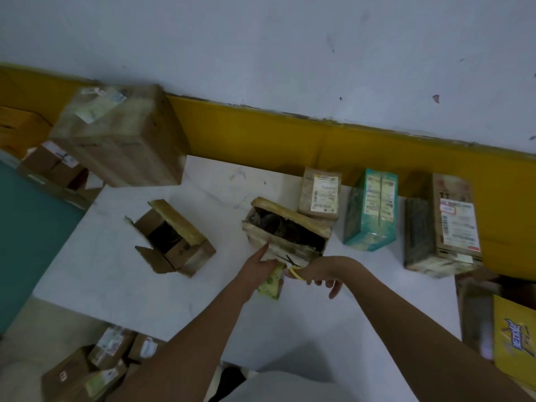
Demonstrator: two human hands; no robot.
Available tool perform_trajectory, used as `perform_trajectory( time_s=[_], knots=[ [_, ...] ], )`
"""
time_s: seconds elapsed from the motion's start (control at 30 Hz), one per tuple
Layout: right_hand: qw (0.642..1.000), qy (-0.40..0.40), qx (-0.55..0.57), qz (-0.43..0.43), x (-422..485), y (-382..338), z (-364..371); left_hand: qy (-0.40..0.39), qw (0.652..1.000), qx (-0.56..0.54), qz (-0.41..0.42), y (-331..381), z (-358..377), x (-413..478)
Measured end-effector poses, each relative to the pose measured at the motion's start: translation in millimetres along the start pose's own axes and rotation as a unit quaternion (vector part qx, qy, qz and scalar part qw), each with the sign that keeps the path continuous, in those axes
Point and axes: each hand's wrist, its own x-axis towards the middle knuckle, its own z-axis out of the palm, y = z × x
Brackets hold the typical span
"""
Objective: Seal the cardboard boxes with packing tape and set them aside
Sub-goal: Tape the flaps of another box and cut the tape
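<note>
At the box (pixel 285 227), the left hand (pixel 258 264) grips the tape (pixel 271 282); the right hand (pixel 322 271) clenches scissors (pixel 295 271), blades at its flap.

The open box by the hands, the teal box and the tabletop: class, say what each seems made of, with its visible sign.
Open box: dull brown corrugated cardboard, with thick raw flap edges; glossy patches look like tape. Teal box: probably printed card under shiny film, judging by the glare. Tabletop: smooth white with faint grey marks, perhaps laminate or stone; unclear.
</note>
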Motion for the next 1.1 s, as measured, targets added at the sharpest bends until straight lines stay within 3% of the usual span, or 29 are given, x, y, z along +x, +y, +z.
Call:
perform_trajectory(
  time_s=[0.37, 0.67, 0.83, 1.1],
  knots=[
    [0.995, 0.029, 0.094, 0.018, -6.7, -18.2, 24.0, 0.017, 0.999, 0.026, 0.021, -2.2, -5.5, 16.3],
    [0.993, 0.057, 0.099, 0.026, 9.0, -36.8, 35.5, 0.003, 0.998, 0.036, 0.046, -6.8, -11.1, 18.8],
    [0.990, 0.133, -0.044, -0.001, 23.0, -38.2, 35.1, -0.004, 1.000, 0.005, -0.003, 5.2, -17.4, 5.6],
    [0.977, 0.128, -0.154, -0.071, 10.7, -32.1, 22.8, -0.090, 0.994, 0.030, -0.048, 25.4, -38.2, -0.3]
  ],
)
